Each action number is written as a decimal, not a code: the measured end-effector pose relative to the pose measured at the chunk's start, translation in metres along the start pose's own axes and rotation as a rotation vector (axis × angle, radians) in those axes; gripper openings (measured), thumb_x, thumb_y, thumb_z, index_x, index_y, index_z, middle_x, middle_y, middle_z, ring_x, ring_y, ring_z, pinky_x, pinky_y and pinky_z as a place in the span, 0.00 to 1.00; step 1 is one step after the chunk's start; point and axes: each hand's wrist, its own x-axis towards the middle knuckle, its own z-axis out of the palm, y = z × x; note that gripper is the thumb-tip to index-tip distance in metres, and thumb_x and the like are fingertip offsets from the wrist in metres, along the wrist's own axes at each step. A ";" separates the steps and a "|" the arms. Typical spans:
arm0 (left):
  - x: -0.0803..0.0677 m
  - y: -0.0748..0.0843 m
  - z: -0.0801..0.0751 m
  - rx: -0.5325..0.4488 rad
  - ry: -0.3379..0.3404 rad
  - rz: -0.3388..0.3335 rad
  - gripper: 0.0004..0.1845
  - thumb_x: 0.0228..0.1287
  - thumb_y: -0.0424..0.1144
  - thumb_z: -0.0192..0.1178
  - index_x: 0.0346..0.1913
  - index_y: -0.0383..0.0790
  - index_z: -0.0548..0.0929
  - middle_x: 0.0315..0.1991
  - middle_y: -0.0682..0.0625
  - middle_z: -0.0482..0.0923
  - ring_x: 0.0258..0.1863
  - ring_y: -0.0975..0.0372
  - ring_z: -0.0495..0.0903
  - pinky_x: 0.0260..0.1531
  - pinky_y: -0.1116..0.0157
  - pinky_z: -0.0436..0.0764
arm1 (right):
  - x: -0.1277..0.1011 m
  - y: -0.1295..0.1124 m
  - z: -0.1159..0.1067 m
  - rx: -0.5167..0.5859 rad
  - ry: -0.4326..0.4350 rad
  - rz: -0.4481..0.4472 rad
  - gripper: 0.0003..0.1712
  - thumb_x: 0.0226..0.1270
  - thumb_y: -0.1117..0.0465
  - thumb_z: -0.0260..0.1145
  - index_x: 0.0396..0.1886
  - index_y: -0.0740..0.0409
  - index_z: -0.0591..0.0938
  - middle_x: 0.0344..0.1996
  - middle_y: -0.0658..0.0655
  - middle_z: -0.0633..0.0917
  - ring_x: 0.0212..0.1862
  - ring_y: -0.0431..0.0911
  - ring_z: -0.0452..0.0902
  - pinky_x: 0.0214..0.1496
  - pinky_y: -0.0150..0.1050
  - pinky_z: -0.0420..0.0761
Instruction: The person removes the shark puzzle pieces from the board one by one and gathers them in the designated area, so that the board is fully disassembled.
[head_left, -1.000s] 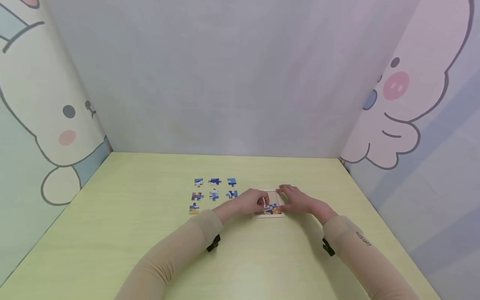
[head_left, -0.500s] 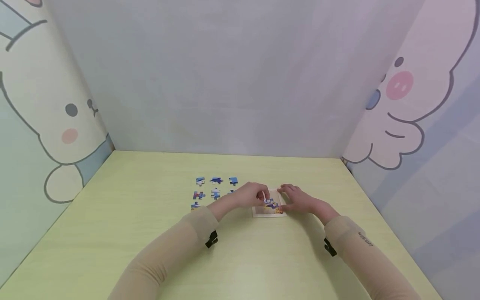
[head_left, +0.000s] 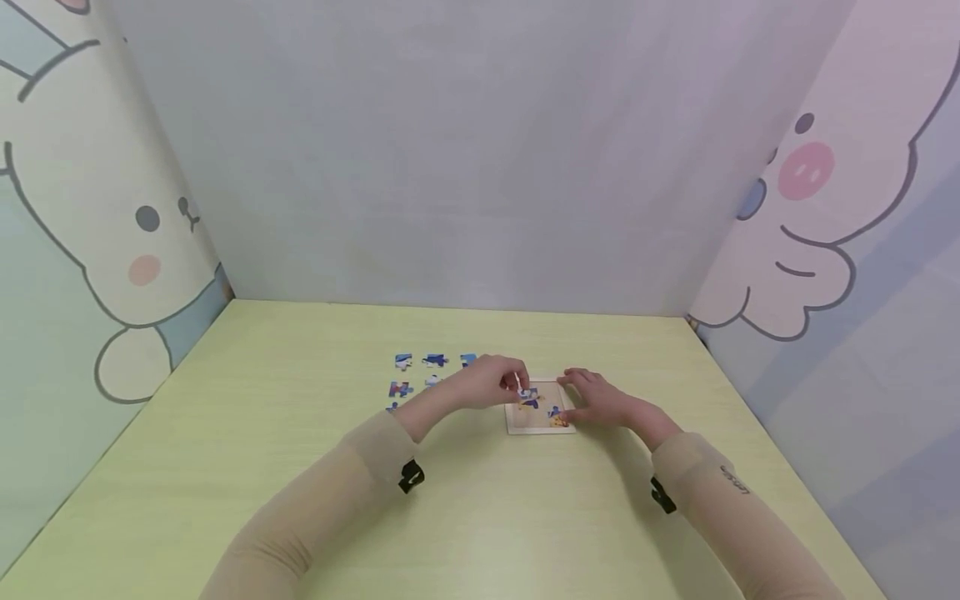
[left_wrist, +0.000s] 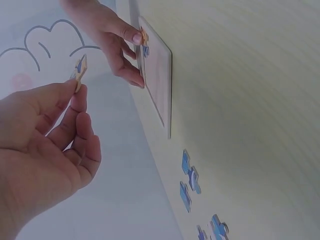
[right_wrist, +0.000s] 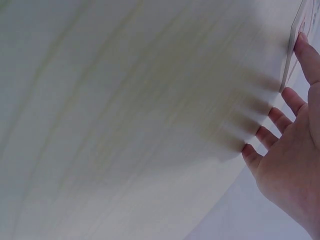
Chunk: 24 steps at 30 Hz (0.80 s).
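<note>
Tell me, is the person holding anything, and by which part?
The left hand pinches a puzzle piece by its edge between thumb and fingertips. The right hand holds nothing; its fingers rest on the puzzle tray.

The surface (head_left: 300, 467) is pale yellow-green laminate with a faint wood-grain streak, smooth and matt. The puzzle tray (left_wrist: 159, 80) looks like thin pale wood, unvarnished, with a cleanly cut edge. The piece (left_wrist: 80, 70) pinched in the left hand (left_wrist: 45, 145) shows a raw, woody edge under a glossy printed face, though from here it may be stiff card. The loose pieces (left_wrist: 190, 180) have the same printed sheen. Both sleeves (head_left: 330, 508) are soft, matt beige knit cloth.
</note>
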 end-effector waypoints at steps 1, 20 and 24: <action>-0.002 -0.001 -0.001 0.005 0.004 0.005 0.05 0.63 0.35 0.61 0.41 0.46 0.80 0.30 0.56 0.77 0.30 0.66 0.75 0.31 0.71 0.75 | 0.000 0.000 0.000 0.001 -0.002 0.001 0.42 0.61 0.42 0.64 0.67 0.62 0.64 0.69 0.69 0.59 0.68 0.68 0.53 0.65 0.63 0.56; -0.050 -0.025 -0.029 -0.070 0.068 0.036 0.04 0.64 0.35 0.59 0.40 0.43 0.79 0.30 0.57 0.78 0.32 0.64 0.75 0.34 0.67 0.75 | -0.003 -0.002 0.001 0.007 0.010 -0.024 0.41 0.62 0.45 0.64 0.67 0.64 0.64 0.69 0.69 0.59 0.67 0.69 0.53 0.66 0.62 0.56; -0.061 -0.036 -0.032 -0.081 0.076 0.008 0.03 0.64 0.37 0.60 0.40 0.44 0.79 0.30 0.58 0.78 0.32 0.65 0.75 0.34 0.67 0.76 | -0.004 -0.004 0.000 0.011 0.008 -0.023 0.41 0.62 0.45 0.64 0.67 0.63 0.64 0.69 0.69 0.59 0.67 0.68 0.53 0.66 0.62 0.56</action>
